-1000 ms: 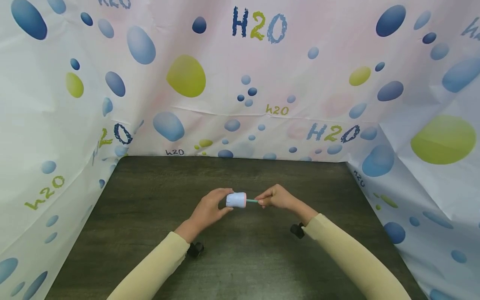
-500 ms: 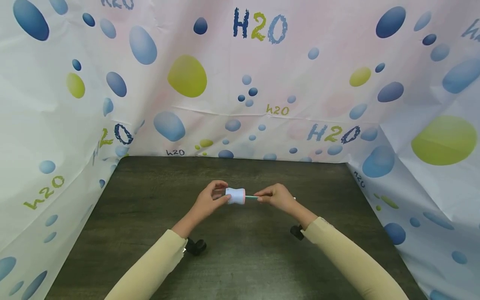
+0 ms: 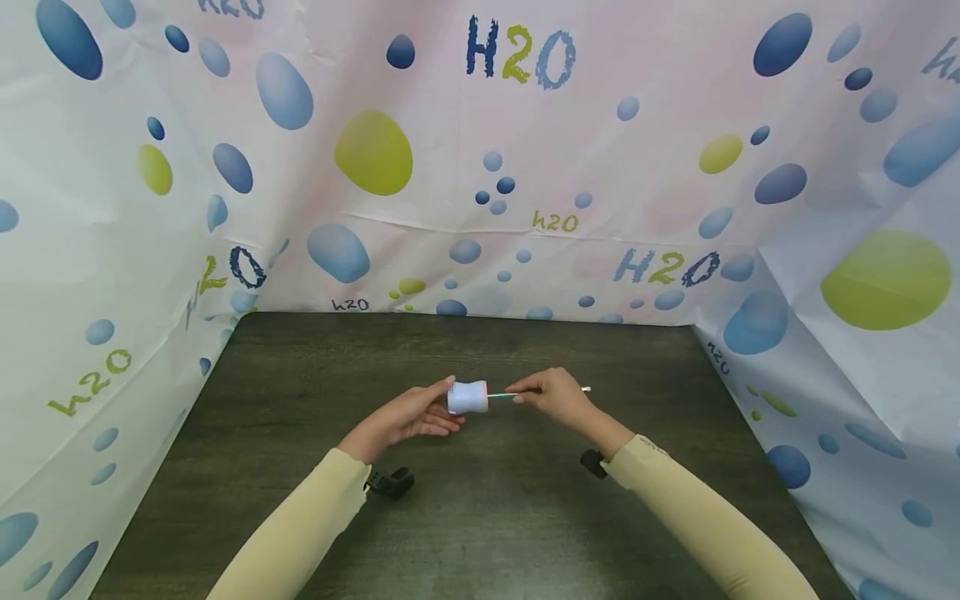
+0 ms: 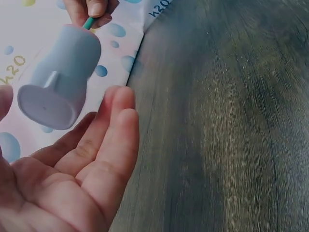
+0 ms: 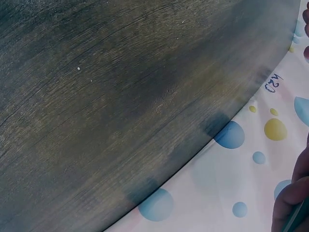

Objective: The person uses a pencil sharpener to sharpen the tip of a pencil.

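Observation:
A pale bluish-white, waisted pencil sharpener with a pink rim is held up over the table, lying sideways. Into its pink end runs a thin green pencil, whose white tail shows behind the knuckles. My right hand pinches this pencil between thumb and fingers; the right wrist view catches only part of the hand. Around the sharpener's blunt end is my left hand, palm turned up, fingers loosely extended. In the left wrist view a gap shows between those fingers and the sharpener; thumb contact is unclear.
Below both hands spreads a dark wood-grain table. White sheeting with blue and green spots and H2O lettering rises at the back and both sides. Black camera mounts sit under the wrists.
The left hand has loosened from the sharpener and rolled from palm-down to palm-up, its fingers swinging below it. The right hand keeps its pinch on the pencil, nearly still.

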{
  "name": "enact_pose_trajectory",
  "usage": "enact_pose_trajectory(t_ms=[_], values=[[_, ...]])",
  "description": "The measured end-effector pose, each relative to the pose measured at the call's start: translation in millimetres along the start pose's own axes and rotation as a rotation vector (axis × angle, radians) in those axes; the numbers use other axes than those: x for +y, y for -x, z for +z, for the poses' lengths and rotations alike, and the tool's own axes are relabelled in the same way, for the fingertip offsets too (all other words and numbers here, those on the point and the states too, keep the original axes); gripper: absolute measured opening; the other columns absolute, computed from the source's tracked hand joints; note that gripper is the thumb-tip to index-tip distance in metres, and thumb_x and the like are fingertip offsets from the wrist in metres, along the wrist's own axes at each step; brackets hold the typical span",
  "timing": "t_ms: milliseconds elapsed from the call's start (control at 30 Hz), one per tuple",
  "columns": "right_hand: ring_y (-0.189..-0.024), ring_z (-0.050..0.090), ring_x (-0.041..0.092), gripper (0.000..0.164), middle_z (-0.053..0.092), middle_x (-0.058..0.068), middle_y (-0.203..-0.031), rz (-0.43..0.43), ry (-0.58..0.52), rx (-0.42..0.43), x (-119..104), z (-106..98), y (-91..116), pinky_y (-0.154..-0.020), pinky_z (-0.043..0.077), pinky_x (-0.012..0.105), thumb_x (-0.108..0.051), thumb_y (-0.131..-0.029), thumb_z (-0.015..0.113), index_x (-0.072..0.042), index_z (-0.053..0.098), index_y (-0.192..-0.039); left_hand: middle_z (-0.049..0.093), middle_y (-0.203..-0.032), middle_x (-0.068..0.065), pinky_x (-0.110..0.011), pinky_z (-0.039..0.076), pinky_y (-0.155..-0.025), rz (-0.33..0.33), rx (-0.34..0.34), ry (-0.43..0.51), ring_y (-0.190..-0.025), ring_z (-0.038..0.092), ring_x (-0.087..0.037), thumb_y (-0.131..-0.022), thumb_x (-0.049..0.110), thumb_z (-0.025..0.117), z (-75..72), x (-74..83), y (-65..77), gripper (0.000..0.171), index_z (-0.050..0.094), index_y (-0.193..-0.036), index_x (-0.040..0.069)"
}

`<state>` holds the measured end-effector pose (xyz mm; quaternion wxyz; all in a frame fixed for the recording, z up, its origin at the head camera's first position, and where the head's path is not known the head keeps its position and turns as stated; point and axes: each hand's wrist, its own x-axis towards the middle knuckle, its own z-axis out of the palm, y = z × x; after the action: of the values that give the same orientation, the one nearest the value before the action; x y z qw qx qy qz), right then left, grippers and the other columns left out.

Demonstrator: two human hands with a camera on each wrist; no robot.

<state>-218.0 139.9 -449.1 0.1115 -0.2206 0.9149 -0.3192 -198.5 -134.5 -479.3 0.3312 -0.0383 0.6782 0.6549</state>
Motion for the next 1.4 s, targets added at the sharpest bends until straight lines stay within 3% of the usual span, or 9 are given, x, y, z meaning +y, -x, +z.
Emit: enact_pose_trajectory(t_ms=[100, 267, 467, 567, 833, 967, 1133, 1300, 1400], values=[[-0.075, 0.071, 0.016, 0.023, 0.079, 0.014, -0.111, -0.032, 0.005, -0.005, -0.3, -0.2, 0.6, -0.057, 0.039, 0.021, -0.014, -0.094, 0.072, -0.009, 0.079, -0.115, 0.074, -0.098, -0.006, -0.033, 0.063, -0.092, -0.010, -0.021, 0.030, -0.081, 0.073, -0.009, -0.108, 0.049, 0.043, -0.3, 1.1, 0.3, 0.067, 0.049, -0.141, -0.009], [-0.057, 0.048, 0.007, 0.023, 0.079, 0.014, -0.110, -0.042, -0.005, -0.015, -1.0, -0.9, 2.0, -0.053, 0.032, 0.020, -0.014, -0.094, 0.072, -0.008, 0.079, -0.115, 0.073, -0.093, -0.004, -0.026, 0.063, -0.083, -0.010, -0.033, 0.049, -0.077, 0.072, -0.007, -0.109, 0.040, 0.047, 0.7, 2.0, -1.0, 0.062, 0.049, -0.141, -0.012], [-0.049, 0.031, 0.007, 0.021, 0.080, 0.013, -0.107, -0.054, 0.018, 0.002, -1.1, -0.8, 1.3, -0.049, 0.027, 0.020, -0.015, -0.094, 0.072, -0.009, 0.080, -0.112, 0.071, -0.102, -0.011, -0.017, 0.062, -0.077, 0.021, -0.025, 0.061, -0.079, 0.073, -0.006, -0.109, 0.032, 0.051, 2.9, 1.3, -5.0, 0.058, 0.048, -0.142, -0.016], [-0.049, 0.033, 0.007, 0.020, 0.080, 0.013, -0.107, -0.062, 0.024, 0.000, -1.4, -1.6, 0.4, -0.049, 0.027, 0.020, -0.014, -0.094, 0.071, -0.009, 0.081, -0.112, 0.069, -0.113, -0.017, -0.019, 0.062, -0.082, 0.054, 0.000, 0.022, -0.083, 0.072, -0.006, -0.108, 0.027, 0.054, 3.3, 0.1, -6.4, 0.055, 0.048, -0.143, -0.015], [-0.079, 0.073, 0.017, 0.020, 0.080, 0.016, -0.105, -0.029, -0.042, -0.054, 3.8, -3.6, -3.0, -0.058, 0.041, 0.021, -0.011, -0.096, 0.069, -0.004, 0.079, -0.112, 0.064, -0.137, -0.027, -0.049, 0.055, -0.106, 0.182, 0.101, -0.250, -0.111, 0.071, -0.021, -0.104, 0.026, 0.061, 7.6, 2.1, -3.7, 0.051, 0.055, -0.142, -0.008], [-0.079, 0.072, 0.024, 0.021, 0.079, 0.021, -0.103, -0.001, -0.099, -0.086, 6.7, -3.5, -6.4, -0.058, 0.041, 0.022, -0.009, -0.097, 0.068, -0.001, 0.078, -0.113, 0.065, -0.136, -0.025, -0.054, 0.056, -0.104, 0.257, 0.128, -0.344, -0.120, 0.068, -0.032, -0.102, 0.026, 0.065, 9.5, 2.9, -1.1, 0.049, 0.058, -0.140, -0.004], [-0.073, 0.067, 0.015, 0.020, 0.078, 0.024, -0.097, 0.029, -0.143, -0.117, 7.5, -5.3, -9.1, -0.065, 0.045, 0.023, -0.009, -0.098, 0.067, 0.001, 0.078, -0.112, 0.067, -0.132, -0.028, -0.046, 0.061, -0.095, 0.367, 0.154, -0.422, -0.123, 0.067, -0.038, -0.100, 0.019, 0.069, 11.4, 3.3, 1.4, 0.046, 0.060, -0.138, -0.005], [-0.057, 0.046, 0.008, 0.020, 0.077, 0.022, -0.087, 0.056, -0.206, -0.166, 10.9, -6.9, -13.0, -0.059, 0.039, 0.023, -0.008, -0.098, 0.067, 0.003, 0.077, -0.112, 0.071, -0.125, -0.023, -0.042, 0.063, -0.089, 0.460, 0.240, -0.610, -0.114, 0.072, -0.035, -0.094, 0.019, 0.076, 15.9, 0.1, 4.6, 0.047, 0.063, -0.136, 0.000], [-0.052, 0.036, 0.008, 0.021, 0.076, 0.019, -0.080, 0.092, -0.254, -0.207, 15.0, -6.1, -15.1, -0.054, 0.034, 0.022, -0.009, -0.098, 0.067, 0.004, 0.077, -0.112, 0.072, -0.125, -0.021, -0.045, 0.062, -0.088, 0.582, 0.261, -0.761, -0.110, 0.073, -0.033, -0.091, 0.019, 0.079, 18.2, -4.5, 6.9, 0.049, 0.065, -0.134, 0.001]])
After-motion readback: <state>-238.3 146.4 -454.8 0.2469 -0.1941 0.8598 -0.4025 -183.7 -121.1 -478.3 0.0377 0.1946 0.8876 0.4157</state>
